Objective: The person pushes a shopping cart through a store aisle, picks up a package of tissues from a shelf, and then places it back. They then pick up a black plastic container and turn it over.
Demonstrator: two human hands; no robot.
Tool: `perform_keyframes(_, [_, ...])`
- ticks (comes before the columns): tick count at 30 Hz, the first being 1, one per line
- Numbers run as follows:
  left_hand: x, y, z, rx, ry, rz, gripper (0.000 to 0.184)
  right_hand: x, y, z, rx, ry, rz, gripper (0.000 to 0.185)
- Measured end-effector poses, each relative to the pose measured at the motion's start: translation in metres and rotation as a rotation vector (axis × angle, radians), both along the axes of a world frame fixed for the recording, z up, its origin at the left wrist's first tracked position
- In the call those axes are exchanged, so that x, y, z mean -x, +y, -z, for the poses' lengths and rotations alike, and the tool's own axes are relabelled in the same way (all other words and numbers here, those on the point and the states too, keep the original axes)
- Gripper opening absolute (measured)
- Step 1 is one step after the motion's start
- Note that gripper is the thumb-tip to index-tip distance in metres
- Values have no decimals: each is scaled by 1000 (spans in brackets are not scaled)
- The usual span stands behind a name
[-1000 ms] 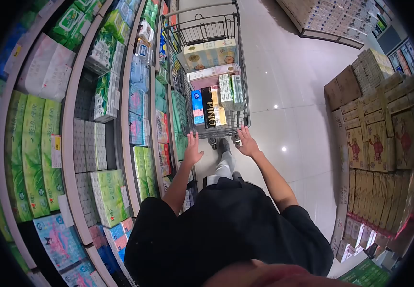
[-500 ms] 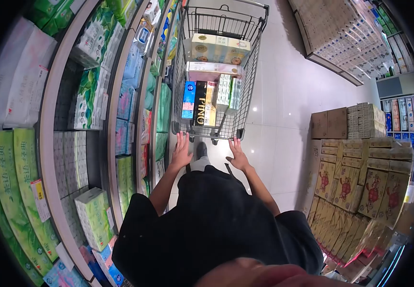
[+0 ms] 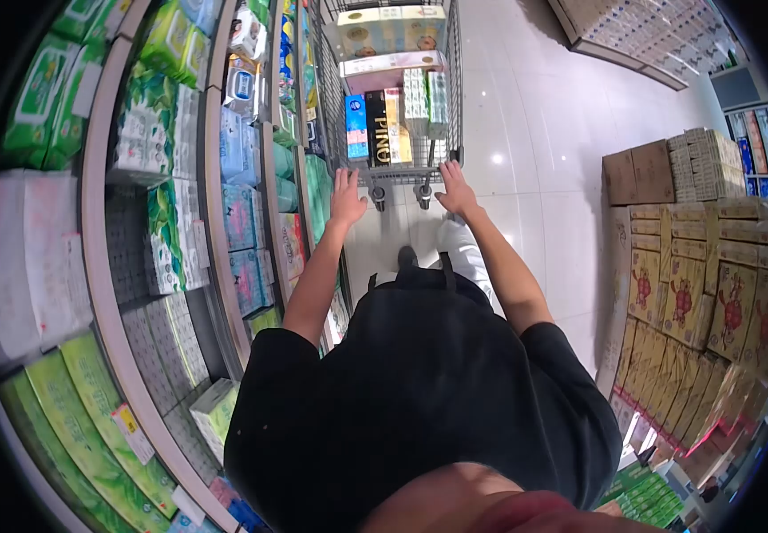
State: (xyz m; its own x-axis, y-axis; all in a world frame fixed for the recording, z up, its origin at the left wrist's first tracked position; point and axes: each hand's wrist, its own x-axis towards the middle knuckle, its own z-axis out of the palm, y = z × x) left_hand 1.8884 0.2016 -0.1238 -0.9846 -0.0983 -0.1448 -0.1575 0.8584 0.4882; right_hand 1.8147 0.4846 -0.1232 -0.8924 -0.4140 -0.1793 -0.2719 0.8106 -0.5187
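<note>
A shopping cart (image 3: 460,89) stands ahead of me, with its near edge at my hands. My left hand (image 3: 347,202) touches the left end of that edge, its fingers stretched out and thumb apart. At the right end, my right hand (image 3: 458,194) also rests against the edge with fingers extended. Inside the cart are a black box marked "PINO" (image 3: 377,131), a blue-and-pink pack (image 3: 355,124), a yellowish pack (image 3: 393,102) and green-and-white packs (image 3: 415,99). Behind them lie a pink-and-white box (image 3: 384,66) and a larger cream pack (image 3: 393,34).
Shelves with tissue packs (image 3: 171,235) and green wipes packs (image 3: 42,111) run close along my left. On the right stand stacked brown cartons (image 3: 637,173) and yellow-brown packs (image 3: 686,284). A wrapped pallet stack (image 3: 650,40) is farther ahead. Pale tiled floor (image 3: 526,133) lies between.
The cart and both hands have shifted farther forward in the view, and my arms reach out more. My feet have changed position. The shelf packs and stacked cartons appear shifted with the camera.
</note>
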Motion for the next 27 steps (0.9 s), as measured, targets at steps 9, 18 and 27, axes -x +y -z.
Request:
perform_keyframes(9, [90, -25, 11, 63, -17, 41, 86, 99, -12, -13, 186, -29, -89, 65])
perform_keyframes(18, [186, -47, 12, 108, -268, 3, 94, 199, -22, -20, 250, 138, -184, 44])
perform_keyframes(27, [259, -49, 9, 42, -331, -158, 88, 311, -49, -33, 163, -18, -196, 25])
